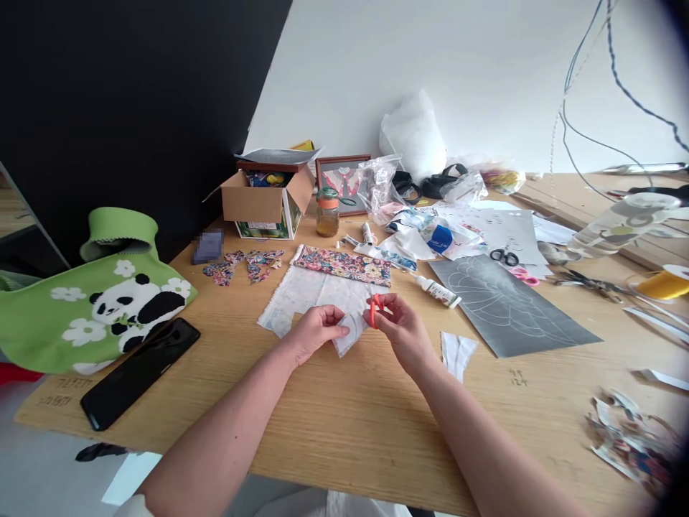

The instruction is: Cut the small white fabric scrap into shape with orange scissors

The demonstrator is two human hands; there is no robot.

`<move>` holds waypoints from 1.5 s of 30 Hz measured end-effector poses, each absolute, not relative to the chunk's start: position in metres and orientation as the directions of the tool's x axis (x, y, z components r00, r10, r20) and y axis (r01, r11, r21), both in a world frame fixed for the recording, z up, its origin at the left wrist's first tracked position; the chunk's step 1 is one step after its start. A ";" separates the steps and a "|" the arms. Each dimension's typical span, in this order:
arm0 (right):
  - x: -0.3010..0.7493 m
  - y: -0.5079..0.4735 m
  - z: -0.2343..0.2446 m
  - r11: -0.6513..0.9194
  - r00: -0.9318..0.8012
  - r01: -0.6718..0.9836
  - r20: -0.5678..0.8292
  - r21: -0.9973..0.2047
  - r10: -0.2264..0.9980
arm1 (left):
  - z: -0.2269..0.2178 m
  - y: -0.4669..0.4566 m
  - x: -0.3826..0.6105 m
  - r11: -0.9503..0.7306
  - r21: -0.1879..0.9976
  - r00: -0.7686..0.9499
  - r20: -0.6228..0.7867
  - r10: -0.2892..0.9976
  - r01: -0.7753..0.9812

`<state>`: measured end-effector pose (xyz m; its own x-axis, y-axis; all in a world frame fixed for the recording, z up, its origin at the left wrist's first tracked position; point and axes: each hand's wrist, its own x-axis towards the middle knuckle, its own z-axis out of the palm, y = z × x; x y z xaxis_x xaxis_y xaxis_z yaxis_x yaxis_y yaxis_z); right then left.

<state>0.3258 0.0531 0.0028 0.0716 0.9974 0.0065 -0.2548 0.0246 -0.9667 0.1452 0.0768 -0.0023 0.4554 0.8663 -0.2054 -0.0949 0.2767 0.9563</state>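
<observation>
My left hand pinches a small pale piece of fabric with curved lines marked on it. In my right hand is a pair of orange-handled scissors, their blades at the edge of that piece and mostly hidden. Just beyond both hands lies a larger fabric sheet, pale side up, its folded strip showing a floral print. Right of my right hand rests another cut pale piece with lines on it.
A green panda bag and black phone lie at left. Behind are a cardboard box, glass jar and floral cutouts. To the right are a glue bottle, dark drawn sheet, black scissors and scraps.
</observation>
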 end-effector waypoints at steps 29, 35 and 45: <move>0.323 0.043 0.013 -0.107 -0.258 0.066 -0.120 -0.992 0.959 | 0.024 0.080 0.134 0.127 0.849 0.134 -0.067 0.989 -0.514; 0.318 0.040 0.013 -0.122 -0.371 0.066 -0.138 -0.990 0.918 | 0.025 0.079 0.135 0.110 0.855 0.150 -0.038 0.988 -0.506; 0.312 0.035 0.017 -0.147 -0.477 0.064 -0.160 -0.987 0.864 | 0.020 0.076 0.142 0.086 0.903 0.115 -0.041 0.992 -0.421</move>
<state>0.3122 0.0347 0.0172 -0.4766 0.8645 -0.1598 0.0636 -0.1473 -0.9870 0.1415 0.0764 0.0198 0.1155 0.9925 -0.0410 -0.4208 0.0863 0.9030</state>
